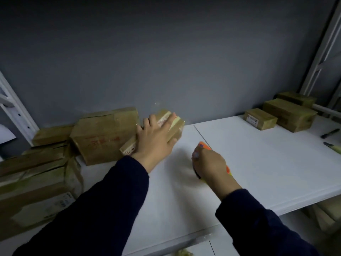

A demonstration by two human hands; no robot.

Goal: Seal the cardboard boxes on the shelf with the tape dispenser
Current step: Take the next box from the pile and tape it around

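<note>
A small cardboard box [176,124] lies tilted against a larger box [103,135] near the back of the white shelf [249,163]. My left hand [155,139] lies over the small box, fingers spread across its top and thumb wrapped round its right side. To its right, my right hand [210,165] grips an orange tape dispenser [204,145] just above the shelf; most of the dispenser is hidden by the hand. Both arms wear dark sleeves.
Several more cardboard boxes [35,183] are piled at the left. Three boxes [287,112] sit at the back right, with two pens [330,133] near the right edge. White shelf uprights [321,58] stand at both sides. A grey wall closes the back.
</note>
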